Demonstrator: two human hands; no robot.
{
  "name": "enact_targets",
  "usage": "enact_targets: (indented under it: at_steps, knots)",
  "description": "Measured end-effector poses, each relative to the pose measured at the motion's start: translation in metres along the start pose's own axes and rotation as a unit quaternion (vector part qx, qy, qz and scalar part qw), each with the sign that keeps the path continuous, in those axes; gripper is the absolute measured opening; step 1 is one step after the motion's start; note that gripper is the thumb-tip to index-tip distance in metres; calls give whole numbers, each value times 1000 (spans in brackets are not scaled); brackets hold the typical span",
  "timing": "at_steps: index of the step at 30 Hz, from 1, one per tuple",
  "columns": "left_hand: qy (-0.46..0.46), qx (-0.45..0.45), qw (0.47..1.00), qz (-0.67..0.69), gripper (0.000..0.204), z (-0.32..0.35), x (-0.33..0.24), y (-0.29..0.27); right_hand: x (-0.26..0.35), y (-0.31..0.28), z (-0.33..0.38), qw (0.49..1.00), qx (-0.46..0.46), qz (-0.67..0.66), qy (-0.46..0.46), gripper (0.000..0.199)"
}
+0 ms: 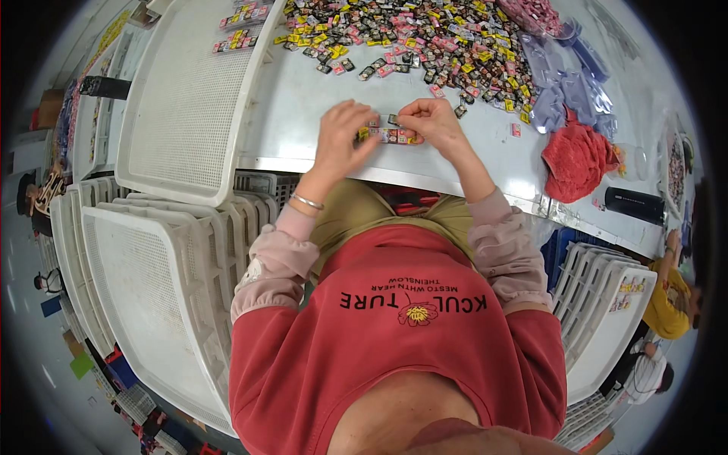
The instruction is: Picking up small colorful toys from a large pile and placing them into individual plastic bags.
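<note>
Pale smooth worktop (284, 106), short row of small multicoloured rectangular packets (392, 136) near its front edge, right hand (437, 127) pinching a dark rectangular packet (393, 119) just beyond, left hand (342, 136) apart at the row's left end, its grip unclear from where I stand.

Hands: two, left hand (341, 136) and right hand (436, 127). Bracelet (307, 202): one, bodyward of the grip. Red cloth (578, 161): one, right of it. Packets (470, 49), beyond: too many to count. Trays (144, 280), both sides: more than six.

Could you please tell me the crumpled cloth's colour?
The crumpled cloth is red; see the head view.
</note>
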State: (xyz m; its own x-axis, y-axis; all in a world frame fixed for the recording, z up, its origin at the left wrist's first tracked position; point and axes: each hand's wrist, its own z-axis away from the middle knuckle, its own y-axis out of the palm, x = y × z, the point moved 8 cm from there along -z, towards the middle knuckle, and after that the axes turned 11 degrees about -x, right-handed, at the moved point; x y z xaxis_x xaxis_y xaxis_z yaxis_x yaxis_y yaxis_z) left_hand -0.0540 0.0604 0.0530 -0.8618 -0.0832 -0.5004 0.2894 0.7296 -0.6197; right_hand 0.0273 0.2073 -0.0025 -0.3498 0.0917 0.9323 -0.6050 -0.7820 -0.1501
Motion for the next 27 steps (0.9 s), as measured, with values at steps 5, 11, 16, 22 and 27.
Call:
enact_targets:
  at_steps: [5, 11, 16, 22, 27]
  knots:
    - [8, 28, 999, 13, 36, 22, -4, 20, -3, 14, 5, 988, -93, 85, -92, 12]
    - [-15, 22, 1000, 17, 38, 23, -2, 19, 12, 12, 16, 938, -140, 176, -264, 8]
    - [-16, 14, 999, 26, 37, 24, -1, 18, 21, 21, 22, 891, -160, 264, -333, 6]
    - [-21, 1, 999, 31, 37, 25, 1, 16, 29, 17, 22, 885, -130, 298, -333, 9]
    - [-13, -7, 999, 39, 36, 26, 3, 16, 46, 36, 24, 836, -15, 355, -417, 32]
